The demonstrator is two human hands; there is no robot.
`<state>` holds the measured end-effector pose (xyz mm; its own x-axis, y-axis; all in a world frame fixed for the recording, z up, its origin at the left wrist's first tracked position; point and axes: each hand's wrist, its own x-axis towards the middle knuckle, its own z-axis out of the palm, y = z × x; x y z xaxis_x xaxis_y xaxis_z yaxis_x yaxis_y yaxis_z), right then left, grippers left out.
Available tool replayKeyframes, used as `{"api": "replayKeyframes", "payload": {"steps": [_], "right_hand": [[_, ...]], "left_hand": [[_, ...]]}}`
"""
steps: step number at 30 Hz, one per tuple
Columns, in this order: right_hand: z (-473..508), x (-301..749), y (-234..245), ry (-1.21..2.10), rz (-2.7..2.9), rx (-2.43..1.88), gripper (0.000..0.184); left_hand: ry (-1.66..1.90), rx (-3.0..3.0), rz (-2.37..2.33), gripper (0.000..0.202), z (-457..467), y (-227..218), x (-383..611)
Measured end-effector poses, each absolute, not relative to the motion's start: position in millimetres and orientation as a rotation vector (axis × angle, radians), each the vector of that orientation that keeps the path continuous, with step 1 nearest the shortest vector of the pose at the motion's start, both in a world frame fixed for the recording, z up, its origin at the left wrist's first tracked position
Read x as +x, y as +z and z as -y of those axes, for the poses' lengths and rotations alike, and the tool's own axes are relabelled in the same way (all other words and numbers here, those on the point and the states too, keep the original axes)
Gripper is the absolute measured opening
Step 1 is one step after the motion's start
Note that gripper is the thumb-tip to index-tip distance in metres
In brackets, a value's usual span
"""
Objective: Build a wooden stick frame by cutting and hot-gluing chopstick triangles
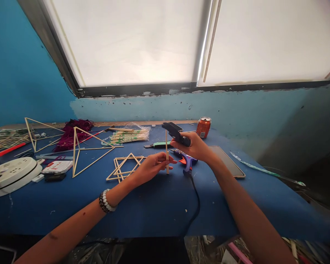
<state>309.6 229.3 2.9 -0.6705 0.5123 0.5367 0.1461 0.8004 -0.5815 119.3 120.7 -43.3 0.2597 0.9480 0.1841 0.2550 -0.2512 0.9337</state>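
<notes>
- My left hand (151,169) pinches a thin wooden stick (167,156) upright at center frame, fingers (162,160) clamped on it
- My right hand (194,146), just beside it, has its fingers (185,136) wrapped around a black plastic tool (173,131)
- Purple-and-orange hot glue gun (186,160) lies on the blue tabletop (143,216) right below my hands
- Flat stick frame (123,169) sits just left of my left hand

Stick frames (125,171) lie left of the left hand (151,168).
</notes>
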Motion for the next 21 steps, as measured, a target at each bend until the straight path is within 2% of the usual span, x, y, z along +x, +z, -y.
{"api": "replayKeyframes", "payload": {"steps": [4, 10, 21], "right_hand": [[-241.9, 331.7, 8.3, 0.339, 2.445, -0.607, 0.033], [-246.6, 349.9, 12.8, 0.322, 2.470, -0.648, 0.027], [-233.4, 325.7, 4.6, -0.175, 2.456, -0.733, 0.031]], "left_hand": [[1.054, 1.664, -1.134, 0.039, -118.5, -40.1, 118.4], [1.226, 1.522, -1.131, 0.041, -122.7, -29.5, 110.1], [1.274, 1.732, -1.264, 0.033, -123.9, -26.7, 95.5]]}}
